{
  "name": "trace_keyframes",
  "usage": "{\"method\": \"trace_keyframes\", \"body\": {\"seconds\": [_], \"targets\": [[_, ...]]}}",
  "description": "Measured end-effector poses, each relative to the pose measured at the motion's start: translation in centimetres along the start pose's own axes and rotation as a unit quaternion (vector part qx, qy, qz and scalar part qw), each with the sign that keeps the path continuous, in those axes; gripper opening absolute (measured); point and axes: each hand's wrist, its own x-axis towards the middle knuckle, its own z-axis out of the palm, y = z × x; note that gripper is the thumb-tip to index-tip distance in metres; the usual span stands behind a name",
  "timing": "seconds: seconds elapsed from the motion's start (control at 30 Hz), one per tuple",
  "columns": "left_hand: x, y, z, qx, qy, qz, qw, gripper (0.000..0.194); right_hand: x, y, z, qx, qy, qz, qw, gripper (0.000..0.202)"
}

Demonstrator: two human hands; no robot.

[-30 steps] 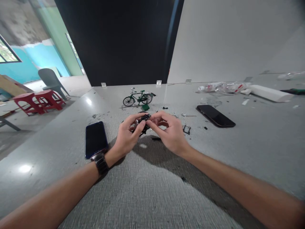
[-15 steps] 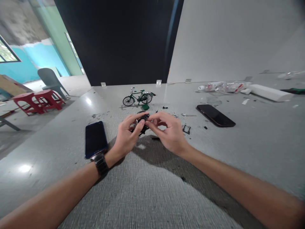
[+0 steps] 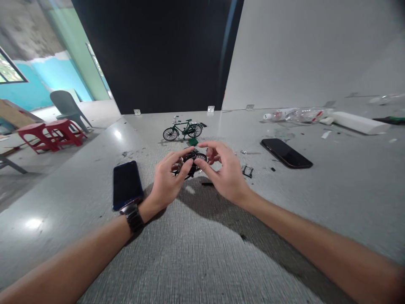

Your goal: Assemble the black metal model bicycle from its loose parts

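With the black bike point(image 3: 187, 158) gripped by the left hand point(image 3: 168, 175), the wheel point(image 3: 202, 157) at that hand's two o'clock has been made accessible by the opened right hand point(image 3: 228, 174).

pass: near surface point(image 3: 190, 253) between forearms point(image 3: 72, 257) | mid: held black wheeled model point(image 3: 192, 169) | ahead: green model bicycle point(image 3: 186, 128) | left: blue-edged phone point(image 3: 127, 185) | right: small frame point(image 3: 247, 172), black phone point(image 3: 286, 153)

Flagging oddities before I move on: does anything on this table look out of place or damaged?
A clear plastic bottle lies on its side at the back right, seemingly crumpled, like litter. Small loose pieces, including a dark frame, lie strewn beside the right hand.
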Motion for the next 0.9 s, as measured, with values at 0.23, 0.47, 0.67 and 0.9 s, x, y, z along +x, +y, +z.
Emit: {"method": "trace_keyframes", "body": {"seconds": [0.23, 0.47, 0.67, 0.9], "targets": [[0.0, -0.5, 0.0, -0.015, -0.028, -0.034, 0.999, 0.026, 0.3, -0.2, -0.1, 0.066, -0.047, 0.023, 0.996, 0.021], [0.2, -0.8, 0.1, -0.028, -0.036, -0.048, 0.998, 0.030, 0.5, 0.2, -0.1, 0.127, -0.064, 0.093, 0.985, 0.020], [0.2, -0.9, 0.0, -0.007, -0.060, -0.083, 0.995, 0.039, 0.9, 1.3, -0.1, 0.153, 0.006, 0.139, 0.978, 0.024], [0.4, -1.1, 0.1, -0.067, 0.013, -0.125, 0.990, 0.039, 1.2, 2.6, -0.1, 0.212, 0.097, 0.193, 0.953, 0.015]]}}
